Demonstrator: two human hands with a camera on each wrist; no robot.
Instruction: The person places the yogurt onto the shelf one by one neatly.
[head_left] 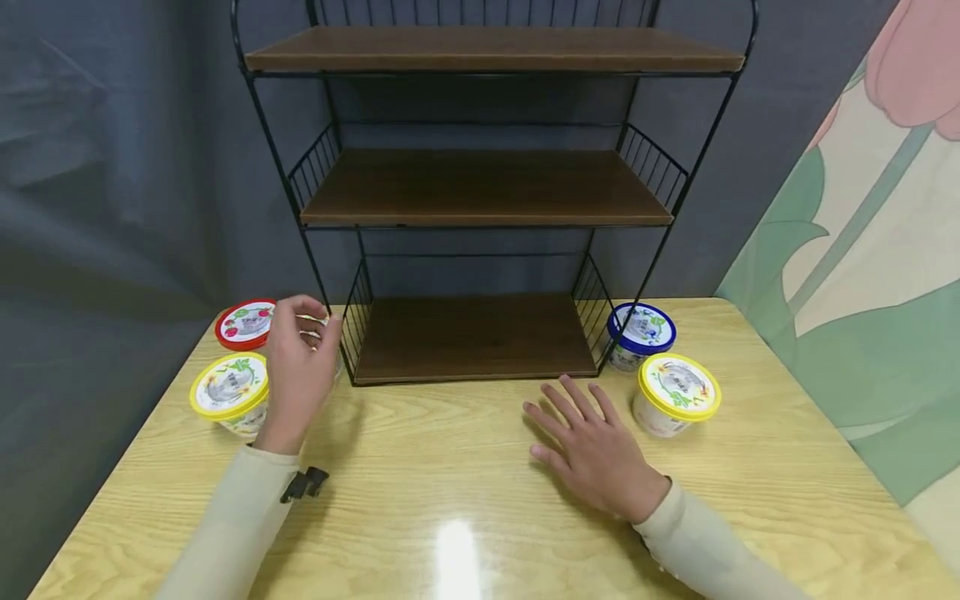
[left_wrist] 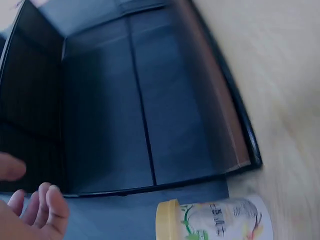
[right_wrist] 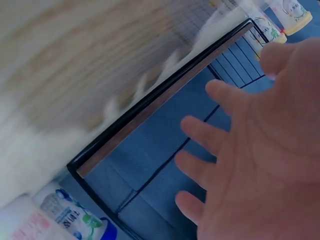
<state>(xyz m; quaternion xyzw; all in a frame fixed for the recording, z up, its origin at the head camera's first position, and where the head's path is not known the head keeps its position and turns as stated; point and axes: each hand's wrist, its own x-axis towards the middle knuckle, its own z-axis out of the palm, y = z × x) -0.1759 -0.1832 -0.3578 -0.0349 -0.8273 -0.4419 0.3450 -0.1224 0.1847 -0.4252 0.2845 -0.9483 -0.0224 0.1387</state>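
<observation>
My left hand [head_left: 300, 367] hovers by the left end of a wire-and-wood shelf rack, fingers loosely bent and nothing in its grasp. Left of it stand a red-lidded tub [head_left: 246, 323] and a yellow-lidded tub [head_left: 231, 390]. Something pale, mostly hidden, shows behind that hand. In the left wrist view a tub with a yellow lid [left_wrist: 215, 220] appears beside the rack, apart from the fingers. My right hand [head_left: 596, 450], palm down with fingers spread, is in front of the rack, holding nothing. To its right are a blue-lidded tub [head_left: 643, 329] and another yellow-lidded tub [head_left: 678, 390].
The three-tier rack [head_left: 480, 333] stands at the back of the wooden table [head_left: 420, 467], with black wire sides and brown boards. Behind it hangs a dark grey cloth [head_left: 112, 208]. A floral cloth [head_left: 885, 275] borders the table on the right.
</observation>
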